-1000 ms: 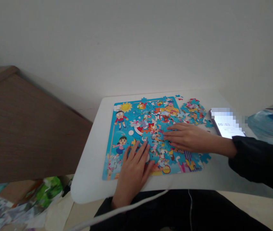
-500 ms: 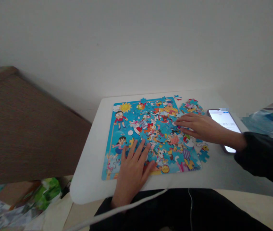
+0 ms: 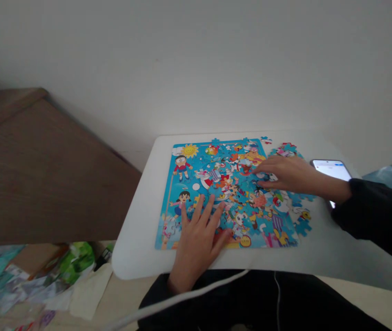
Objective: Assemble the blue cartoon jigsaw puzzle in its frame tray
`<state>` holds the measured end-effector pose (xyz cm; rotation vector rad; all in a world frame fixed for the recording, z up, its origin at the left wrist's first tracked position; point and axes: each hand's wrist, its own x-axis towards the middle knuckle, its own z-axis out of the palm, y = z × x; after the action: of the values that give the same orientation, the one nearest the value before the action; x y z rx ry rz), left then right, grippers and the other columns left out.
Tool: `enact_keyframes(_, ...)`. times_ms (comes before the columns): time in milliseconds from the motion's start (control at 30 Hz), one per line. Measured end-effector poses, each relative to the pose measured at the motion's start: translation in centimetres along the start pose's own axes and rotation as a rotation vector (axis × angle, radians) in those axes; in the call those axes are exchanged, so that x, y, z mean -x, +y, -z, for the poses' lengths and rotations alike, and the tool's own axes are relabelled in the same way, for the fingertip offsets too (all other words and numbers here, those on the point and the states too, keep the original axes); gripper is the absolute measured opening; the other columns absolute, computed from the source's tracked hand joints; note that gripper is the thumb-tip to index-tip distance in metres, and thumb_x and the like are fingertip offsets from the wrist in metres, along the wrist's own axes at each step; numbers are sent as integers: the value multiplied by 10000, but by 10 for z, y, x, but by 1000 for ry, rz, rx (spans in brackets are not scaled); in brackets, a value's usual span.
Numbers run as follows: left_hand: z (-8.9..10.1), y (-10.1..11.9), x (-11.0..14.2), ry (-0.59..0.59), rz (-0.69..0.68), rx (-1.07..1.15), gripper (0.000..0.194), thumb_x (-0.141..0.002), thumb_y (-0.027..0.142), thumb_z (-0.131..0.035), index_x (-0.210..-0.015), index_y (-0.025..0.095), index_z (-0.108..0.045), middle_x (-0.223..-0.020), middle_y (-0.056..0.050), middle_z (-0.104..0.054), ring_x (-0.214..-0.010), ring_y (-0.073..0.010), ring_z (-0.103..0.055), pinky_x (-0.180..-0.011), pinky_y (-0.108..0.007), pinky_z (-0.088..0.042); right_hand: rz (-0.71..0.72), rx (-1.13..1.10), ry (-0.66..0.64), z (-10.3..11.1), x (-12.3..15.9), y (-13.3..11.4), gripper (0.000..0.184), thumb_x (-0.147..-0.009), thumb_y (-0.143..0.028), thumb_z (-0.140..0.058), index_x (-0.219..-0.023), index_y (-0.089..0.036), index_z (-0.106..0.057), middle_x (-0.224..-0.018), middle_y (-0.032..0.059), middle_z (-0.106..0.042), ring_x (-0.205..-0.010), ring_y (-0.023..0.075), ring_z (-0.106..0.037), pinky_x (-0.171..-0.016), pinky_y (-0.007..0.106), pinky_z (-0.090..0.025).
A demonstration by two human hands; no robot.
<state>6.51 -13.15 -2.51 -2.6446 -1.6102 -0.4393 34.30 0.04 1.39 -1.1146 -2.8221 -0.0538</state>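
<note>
A colourful cartoon jigsaw board (image 3: 182, 184) lies on a small white table (image 3: 141, 230), its right half covered with several loose pieces (image 3: 251, 207). My left hand (image 3: 199, 239) lies flat on the board's near edge, fingers spread, open. My right hand (image 3: 285, 174) rests palm down on the loose pieces at the board's far right, fingers stretched out toward the middle, open. More loose pieces (image 3: 287, 148) lie just beyond it off the board.
A lit phone (image 3: 332, 170) lies on the table right of the puzzle, partly under my right sleeve. A brown wooden surface (image 3: 44, 174) stands to the left. Crumpled bags and paper (image 3: 44, 280) lie on the floor. A white cable (image 3: 189, 294) crosses my lap.
My right hand has slid from the board's middle to its far right, across the loose pieces. My left hand stays flat on the near edge. The view shifted slightly.
</note>
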Motion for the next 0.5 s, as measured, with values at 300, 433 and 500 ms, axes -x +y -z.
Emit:
enact_keyframes(300, 1, 0, 5, 191, -27, 122, 341, -935, 315, -461, -1231, 183, -566, -1291, -47, -601, -1276, -266, -463, -1087, -513, -304, 480, -147, -99, 19, -130, -63, 277, -888, -273, -548, -1140, -206, -642, -1128, 58, -677, -1024, 188, -604, -807, 302, -465)
enact_keyframes(433, 1, 1, 6, 184, -15, 160, 335, -922, 328, -476, -1202, 179, -584, -1256, -55, -624, -1267, -268, -470, -1067, -510, -340, 559, -253, -142, -8, -189, -89, 279, -865, -214, -588, -1134, -166, -646, -1118, 73, -683, -1039, 184, -597, -895, 322, -441)
enact_keyframes(500, 0, 1, 7, 174, -12, 176, 343, -916, 337, -488, -1205, 178, -583, -1253, -61, -624, -1279, -261, -454, -1074, -510, -335, 565, -281, -167, -22, -205, -91, 279, -860, -194, -592, -1133, -178, -650, -1119, 65, -686, -1034, 175, -602, -904, 326, -439)
